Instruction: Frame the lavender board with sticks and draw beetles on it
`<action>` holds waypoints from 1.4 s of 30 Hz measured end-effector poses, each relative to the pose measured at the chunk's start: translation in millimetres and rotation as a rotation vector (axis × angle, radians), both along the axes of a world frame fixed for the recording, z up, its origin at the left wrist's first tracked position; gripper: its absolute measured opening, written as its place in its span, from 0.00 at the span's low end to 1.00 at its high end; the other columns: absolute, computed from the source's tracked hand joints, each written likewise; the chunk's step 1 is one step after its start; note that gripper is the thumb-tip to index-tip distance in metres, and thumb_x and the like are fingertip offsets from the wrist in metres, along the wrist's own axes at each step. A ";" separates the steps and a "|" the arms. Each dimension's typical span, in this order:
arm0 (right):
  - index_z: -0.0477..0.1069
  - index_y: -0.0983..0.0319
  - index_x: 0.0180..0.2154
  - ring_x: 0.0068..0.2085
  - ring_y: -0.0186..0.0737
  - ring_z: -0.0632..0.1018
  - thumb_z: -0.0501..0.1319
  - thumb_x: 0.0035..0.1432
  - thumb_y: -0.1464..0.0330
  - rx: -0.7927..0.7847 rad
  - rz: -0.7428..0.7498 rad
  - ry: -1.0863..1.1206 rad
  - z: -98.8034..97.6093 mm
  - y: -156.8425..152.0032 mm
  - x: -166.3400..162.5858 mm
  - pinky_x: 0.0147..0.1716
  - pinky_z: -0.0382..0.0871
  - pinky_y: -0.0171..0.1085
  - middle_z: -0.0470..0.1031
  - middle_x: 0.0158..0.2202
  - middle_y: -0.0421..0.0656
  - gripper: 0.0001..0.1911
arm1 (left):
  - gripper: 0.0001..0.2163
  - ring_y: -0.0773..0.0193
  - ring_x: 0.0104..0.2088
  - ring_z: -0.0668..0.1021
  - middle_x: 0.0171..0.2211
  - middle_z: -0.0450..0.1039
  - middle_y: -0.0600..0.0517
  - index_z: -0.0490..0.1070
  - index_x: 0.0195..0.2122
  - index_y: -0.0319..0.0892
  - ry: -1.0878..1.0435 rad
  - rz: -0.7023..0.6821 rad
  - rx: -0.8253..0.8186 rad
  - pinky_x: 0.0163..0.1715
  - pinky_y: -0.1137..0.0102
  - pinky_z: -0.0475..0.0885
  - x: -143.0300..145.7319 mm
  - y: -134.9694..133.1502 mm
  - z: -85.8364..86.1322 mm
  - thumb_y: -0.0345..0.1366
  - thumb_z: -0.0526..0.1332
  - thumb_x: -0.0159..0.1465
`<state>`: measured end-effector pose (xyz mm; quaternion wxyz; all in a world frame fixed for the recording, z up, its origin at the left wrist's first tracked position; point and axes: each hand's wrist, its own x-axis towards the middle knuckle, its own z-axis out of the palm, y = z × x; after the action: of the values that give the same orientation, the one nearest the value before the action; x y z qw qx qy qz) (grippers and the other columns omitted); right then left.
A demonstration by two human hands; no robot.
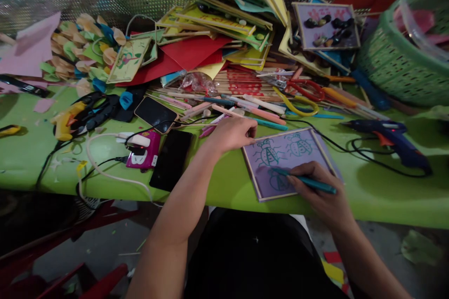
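My right hand point(321, 191) grips a teal marker pen point(315, 183), its tip on a purple card point(289, 159) edged with thin wooden sticks. Two green beetle drawings point(268, 153) fill the card's upper part. A third, partly drawn insect point(278, 181) lies under the pen tip, with my hand covering the card's lower right. At the card's upper left corner rests my left hand point(235, 133), fingers curled in; whether they hold anything is hidden. Loose marker pens point(266, 116) lie just beyond it.
A blue glue gun point(393, 138) with a looping cord lies at right, below a green basket point(379, 56). Left are a black phone point(171, 159), another phone point(156, 114) and a pink power adapter point(143, 152) with cables. Behind lie scissors point(298, 98) and stacked framed cards point(224, 23).
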<state>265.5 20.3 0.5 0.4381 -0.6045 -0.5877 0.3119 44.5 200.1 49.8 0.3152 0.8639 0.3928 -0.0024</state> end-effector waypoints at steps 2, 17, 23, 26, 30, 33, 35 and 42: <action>0.78 0.57 0.36 0.28 0.40 0.78 0.72 0.62 0.57 -0.009 0.011 -0.002 -0.7 0.5 0.2 0.27 0.74 0.38 0.79 0.29 0.41 0.11 | 0.04 0.62 0.37 0.78 0.37 0.82 0.51 0.79 0.40 0.42 0.004 0.000 0.000 0.33 0.68 0.61 0.6 -0.7 1.2 0.32 0.68 0.64; 0.78 0.57 0.36 0.28 0.40 0.79 0.72 0.61 0.57 -0.077 0.038 0.054 0.5 -1.7 4.8 0.27 0.73 0.37 0.81 0.30 0.41 0.12 | 0.04 0.62 0.36 0.78 0.37 0.82 0.51 0.79 0.39 0.42 -0.015 -0.002 0.000 0.34 0.68 0.63 -0.3 -0.3 -1.0 0.33 0.68 0.64; 0.76 0.56 0.33 0.27 0.38 0.75 0.71 0.63 0.57 -0.048 -0.097 0.036 -2.9 -4.7 9.5 0.26 0.70 0.36 0.76 0.27 0.39 0.11 | 0.03 0.61 0.35 0.78 0.36 0.81 0.51 0.79 0.38 0.43 -0.011 0.012 0.009 0.35 0.67 0.64 0.1 -0.4 -1.9 0.33 0.68 0.63; 0.75 0.57 0.33 0.27 0.38 0.74 0.70 0.63 0.57 -0.044 -0.090 0.009 -2.6 -4.0 9.8 0.25 0.69 0.37 0.75 0.27 0.40 0.12 | 0.03 0.61 0.35 0.77 0.35 0.80 0.51 0.79 0.38 0.43 -0.015 0.021 0.005 0.36 0.67 0.64 -0.2 -0.2 -3.2 0.34 0.69 0.63; 0.75 0.56 0.32 0.25 0.38 0.73 0.70 0.62 0.56 -0.059 -0.072 0.000 0.7 -1.6 8.0 0.24 0.68 0.37 0.75 0.25 0.39 0.13 | 0.03 0.61 0.34 0.77 0.34 0.80 0.51 0.79 0.37 0.43 -0.023 0.022 0.004 0.36 0.66 0.65 -0.7 -0.1 -3.9 0.34 0.68 0.63; 0.75 0.56 0.31 0.24 0.38 0.73 0.71 0.62 0.55 -0.057 -0.067 -0.009 3.6 0.4 5.9 0.23 0.68 0.37 0.75 0.24 0.39 0.14 | 0.03 0.61 0.34 0.77 0.34 0.80 0.51 0.78 0.37 0.43 -0.025 0.019 0.006 0.35 0.66 0.65 -0.6 0.0 -3.5 0.34 0.68 0.62; 0.75 0.56 0.31 0.24 0.38 0.74 0.71 0.61 0.55 -0.052 -0.064 -0.020 4.5 1.1 4.8 0.23 0.68 0.37 0.75 0.24 0.39 0.14 | 0.03 0.61 0.34 0.77 0.34 0.81 0.51 0.78 0.37 0.43 -0.029 0.015 0.006 0.35 0.67 0.65 -0.5 0.0 -3.2 0.34 0.68 0.62; 0.76 0.56 0.33 0.26 0.40 0.76 0.70 0.63 0.58 -0.041 -0.055 -0.034 3.1 -0.1 3.9 0.25 0.71 0.38 0.78 0.26 0.40 0.10 | 0.03 0.61 0.34 0.77 0.35 0.81 0.51 0.79 0.38 0.43 -0.031 0.007 -0.003 0.35 0.67 0.64 -1.0 0.1 -2.7 0.34 0.68 0.63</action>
<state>269.3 20.1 3.6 0.4240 -0.6344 -0.5719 0.3012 43.5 200.1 47.2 0.3227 0.8618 0.3911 0.0118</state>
